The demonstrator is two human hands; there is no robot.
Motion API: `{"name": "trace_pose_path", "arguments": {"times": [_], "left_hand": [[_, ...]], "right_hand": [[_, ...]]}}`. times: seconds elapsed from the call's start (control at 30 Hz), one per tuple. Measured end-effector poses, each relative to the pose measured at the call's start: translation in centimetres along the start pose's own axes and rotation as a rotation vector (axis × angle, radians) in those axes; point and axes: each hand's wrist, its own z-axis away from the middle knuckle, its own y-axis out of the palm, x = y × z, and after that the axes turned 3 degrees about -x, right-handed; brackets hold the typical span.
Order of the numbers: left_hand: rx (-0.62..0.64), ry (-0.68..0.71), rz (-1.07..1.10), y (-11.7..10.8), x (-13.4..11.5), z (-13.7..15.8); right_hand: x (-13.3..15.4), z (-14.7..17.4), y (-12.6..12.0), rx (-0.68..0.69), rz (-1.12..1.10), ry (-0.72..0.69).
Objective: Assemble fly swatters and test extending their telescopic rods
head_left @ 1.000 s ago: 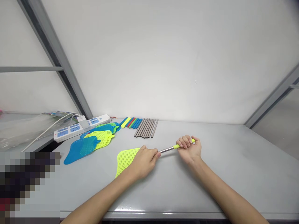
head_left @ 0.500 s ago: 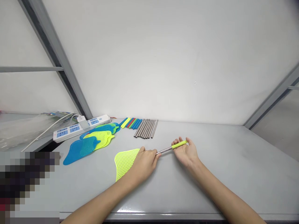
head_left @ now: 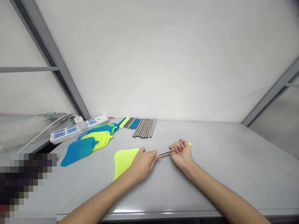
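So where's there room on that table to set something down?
Mostly on the table right of the right hand; some between the forearms, this side of the rod. Crowded at back, left to middle: mesh heads, grips, tubes, with the power strip alongside.

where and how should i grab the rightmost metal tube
I'd pinch the rightmost metal tube near its closer end, coming from above and its right: it lies flat, that end pointing toward you, with the other metal tubes only along its left.
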Motion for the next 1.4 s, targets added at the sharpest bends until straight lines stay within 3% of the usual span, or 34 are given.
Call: {"name": "trace_pose_path", "arguments": {"times": [0.23,0.8,1.23,1.4], "left_hand": [[0.035,-0.021,0.070,-0.4,-0.4,0.1],[0.136,-0.066,0.300,-0.4,0.0,0.0],[0.045,-0.069,0.143,-0.9,-0.3,-0.4],[0.001,-0.038,0.055,-0.8,-0.4,-0.4]], "right_hand": [[-0.1,1.1,0.6,0.103,-0.022,-0.039],[-0.6,1.7,0.5,0.200,-0.018,0.028],[-0.2,0.8,1.0,0.029,0.032,0.117],[-0.6,1.0,0.7,-0.210,0.106,-0.019]]}}
